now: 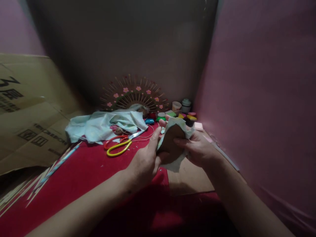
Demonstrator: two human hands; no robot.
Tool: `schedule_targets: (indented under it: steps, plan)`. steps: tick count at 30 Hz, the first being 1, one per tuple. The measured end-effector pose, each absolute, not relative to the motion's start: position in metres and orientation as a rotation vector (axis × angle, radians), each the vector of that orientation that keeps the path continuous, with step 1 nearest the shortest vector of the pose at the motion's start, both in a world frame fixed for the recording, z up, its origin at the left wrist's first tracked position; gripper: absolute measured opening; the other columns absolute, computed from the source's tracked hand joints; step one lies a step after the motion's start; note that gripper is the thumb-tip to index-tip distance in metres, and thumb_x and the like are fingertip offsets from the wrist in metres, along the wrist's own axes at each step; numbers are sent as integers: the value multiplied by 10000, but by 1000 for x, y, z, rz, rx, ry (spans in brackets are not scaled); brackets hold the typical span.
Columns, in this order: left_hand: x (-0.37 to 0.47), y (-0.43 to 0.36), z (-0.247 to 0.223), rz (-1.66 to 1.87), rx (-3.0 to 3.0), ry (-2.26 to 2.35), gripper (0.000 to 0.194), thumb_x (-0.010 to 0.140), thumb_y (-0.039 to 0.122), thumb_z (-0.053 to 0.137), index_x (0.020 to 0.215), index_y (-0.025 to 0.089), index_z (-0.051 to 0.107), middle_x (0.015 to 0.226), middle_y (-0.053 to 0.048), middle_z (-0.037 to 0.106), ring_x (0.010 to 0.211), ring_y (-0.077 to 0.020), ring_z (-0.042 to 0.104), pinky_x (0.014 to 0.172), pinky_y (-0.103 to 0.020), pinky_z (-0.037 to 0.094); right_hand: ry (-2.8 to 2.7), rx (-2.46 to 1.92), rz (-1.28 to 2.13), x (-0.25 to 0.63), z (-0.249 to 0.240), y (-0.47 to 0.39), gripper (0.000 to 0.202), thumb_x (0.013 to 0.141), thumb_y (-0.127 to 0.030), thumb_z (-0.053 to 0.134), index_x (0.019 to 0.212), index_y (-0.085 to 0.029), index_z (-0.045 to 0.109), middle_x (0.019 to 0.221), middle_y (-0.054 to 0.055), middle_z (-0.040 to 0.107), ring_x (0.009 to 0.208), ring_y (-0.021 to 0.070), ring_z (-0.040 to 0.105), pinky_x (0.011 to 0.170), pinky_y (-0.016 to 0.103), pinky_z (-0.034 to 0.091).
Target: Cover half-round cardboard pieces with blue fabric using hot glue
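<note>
A rounded brown cardboard piece (174,141) is held up between both hands, with pale cloth (176,165) behind it and showing round its edges. My left hand (145,158) grips its left side, thumb on the cardboard face and fingers partly hidden behind. From the right, my right hand (197,148) clasps the opposite edge, its thumb pressed on the cardboard and the other fingers mostly out of sight. Left of the hands lie scissors (119,148) with red and yellow handles, beside a crumpled light cloth (86,126).
A flat cardboard sheet (190,179) lies under the hands on the red cloth surface (91,177). Thin sticks (49,172) and a cardboard box (29,115) are at left. A flower-decorated stick fan (134,93), cup (176,106) and jar (186,105) stand at the back.
</note>
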State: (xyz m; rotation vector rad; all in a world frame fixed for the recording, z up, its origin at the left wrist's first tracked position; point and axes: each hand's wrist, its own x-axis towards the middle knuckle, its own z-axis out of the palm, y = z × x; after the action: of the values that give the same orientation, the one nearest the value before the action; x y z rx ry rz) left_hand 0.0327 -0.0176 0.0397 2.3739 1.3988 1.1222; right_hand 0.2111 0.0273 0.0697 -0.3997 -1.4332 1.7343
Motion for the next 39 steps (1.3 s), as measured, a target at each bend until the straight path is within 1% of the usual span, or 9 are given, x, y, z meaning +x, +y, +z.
schedule_targets:
  steps: [5,14,18,20,22,24,28,33,39]
  plan:
    - [32,-16,40,1213,2588,1135,667,953,188,416,1508,330,74,1463,-145,411,1279,-277,492,933,-355,512,-1428,-378,1731,209,73,27,499,756,-204,695,1238,-296,605,1241,38,647,1217,213,532,1043,396,408]
    - [31,-16,41,1025,2514,1162,563,974,267,389,1500,317,196,1429,-115,418,1213,-260,532,955,-395,502,-1312,-373,1865,208,73,28,672,746,-178,667,1369,-327,463,1251,42,647,1205,210,556,1030,418,421]
    - [25,-21,61,984,2359,1144,508,896,386,558,1388,298,465,1471,-88,379,1327,-292,399,1061,-412,400,-1255,-359,1933,211,71,30,679,732,-113,643,1358,-310,472,1220,39,664,1155,210,593,1000,410,454]
    - [20,-23,74,1102,2257,1091,371,892,386,565,1247,295,614,1423,-57,458,1333,-281,387,1099,-409,342,-1230,-384,1932,211,70,30,652,723,-119,652,1333,-291,501,1189,41,678,1123,218,613,974,400,478]
    - [14,-20,83,1274,2047,1062,277,914,360,532,1116,263,694,1270,-56,595,1235,-248,488,1066,-376,371,-1229,-412,1914,211,69,29,625,709,-134,671,1304,-264,533,1160,47,690,1097,228,628,953,397,495]
    - [11,-14,85,1422,1687,1037,242,911,348,535,1007,222,719,1052,-55,679,1000,-201,608,915,-322,470,-1241,-408,1914,210,69,28,612,705,-144,683,1291,-255,544,1161,49,690,1094,228,630,956,395,492]
    - [13,1,73,1313,1077,966,168,809,322,676,873,169,693,749,-11,671,618,-111,599,588,-211,470,-1258,-362,1976,210,67,25,617,714,-156,685,1298,-287,532,1203,41,673,1127,218,610,983,396,470]
    - [27,1,59,1007,964,887,261,696,367,790,846,164,721,731,-22,717,644,-135,647,610,-215,485,-1291,-366,1993,209,61,26,568,721,-165,695,1263,-275,564,1168,41,686,1128,215,608,985,384,470]
    - [30,-10,63,994,1322,1016,249,788,423,692,826,179,723,789,-3,701,691,-131,614,644,-209,455,-1262,-349,2029,207,59,27,570,710,-140,702,1251,-258,570,1154,44,691,1109,217,620,976,388,479]
